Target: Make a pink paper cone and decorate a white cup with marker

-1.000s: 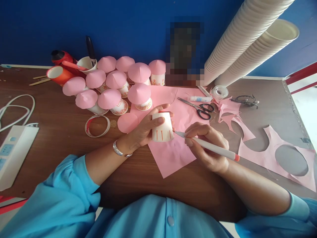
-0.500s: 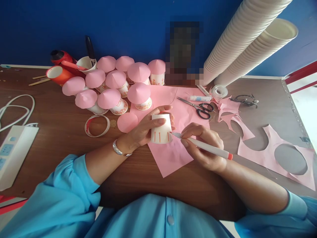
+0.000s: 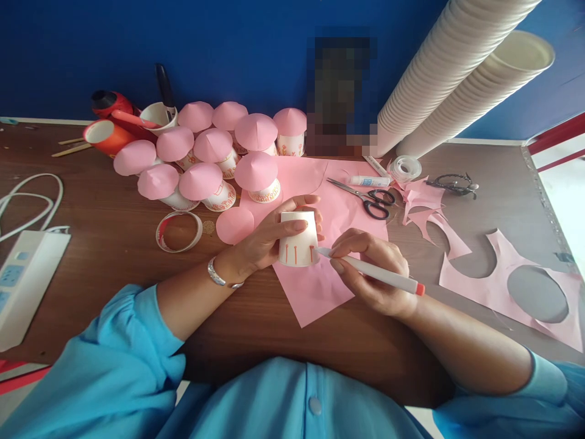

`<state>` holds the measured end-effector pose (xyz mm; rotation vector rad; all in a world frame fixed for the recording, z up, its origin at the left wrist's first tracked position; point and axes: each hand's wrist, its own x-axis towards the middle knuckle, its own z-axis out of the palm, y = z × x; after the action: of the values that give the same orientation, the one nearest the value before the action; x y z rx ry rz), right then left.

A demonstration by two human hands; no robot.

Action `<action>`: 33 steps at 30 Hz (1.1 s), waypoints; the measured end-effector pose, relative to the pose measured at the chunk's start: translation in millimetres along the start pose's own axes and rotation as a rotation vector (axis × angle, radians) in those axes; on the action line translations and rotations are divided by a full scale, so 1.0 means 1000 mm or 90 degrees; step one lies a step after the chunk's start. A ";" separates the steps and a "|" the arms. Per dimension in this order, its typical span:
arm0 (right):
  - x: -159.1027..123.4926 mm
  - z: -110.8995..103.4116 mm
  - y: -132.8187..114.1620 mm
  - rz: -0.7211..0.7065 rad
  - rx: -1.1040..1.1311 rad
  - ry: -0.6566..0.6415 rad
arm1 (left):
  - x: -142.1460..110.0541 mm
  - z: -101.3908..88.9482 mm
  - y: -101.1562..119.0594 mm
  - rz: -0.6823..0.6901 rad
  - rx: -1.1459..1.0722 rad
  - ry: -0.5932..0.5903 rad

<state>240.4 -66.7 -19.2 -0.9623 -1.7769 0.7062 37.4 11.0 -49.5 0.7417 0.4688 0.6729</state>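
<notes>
A white paper cup [image 3: 299, 241], bottom end up, is gripped in my left hand [image 3: 269, 235], thumb across its front. Three thin orange lines with small marks at their tops run up the cup's lower side. My right hand [image 3: 377, 274] pinches a white felt-tip marker [image 3: 384, 274] with an orange-red end. Its tip is at the cup's right edge; whether it touches cannot be made out. Under both hands lies a pink paper sheet [image 3: 311, 299]. A pink paper disc [image 3: 234, 225] rests beside my left wrist.
Several cups with pink cone tops [image 3: 212, 146] stand behind to the left. Scissors [image 3: 370, 198], a glue stick [image 3: 369, 181], clear tape [image 3: 406, 169] and pink scraps [image 3: 493, 277] lie right. Tall cup stacks [image 3: 439, 79] rise behind. A power strip [image 3: 31, 283] sits far left.
The marker in my right hand has shifted slightly, its tip now at the cup's right edge. The rightmost line has a wider mark at its top. My left hand keeps the cup nearly still.
</notes>
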 end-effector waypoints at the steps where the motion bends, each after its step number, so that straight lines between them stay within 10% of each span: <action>1: 0.000 0.000 0.000 0.003 -0.002 -0.003 | 0.000 0.000 0.000 0.000 -0.001 -0.001; 33: 0.001 -0.001 -0.001 -0.006 -0.026 -0.009 | -0.001 0.002 0.001 -0.002 0.015 0.028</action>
<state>241.1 -66.7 -17.2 -0.9778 -1.8135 0.6753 37.3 9.9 -47.3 0.7491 0.5181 0.6830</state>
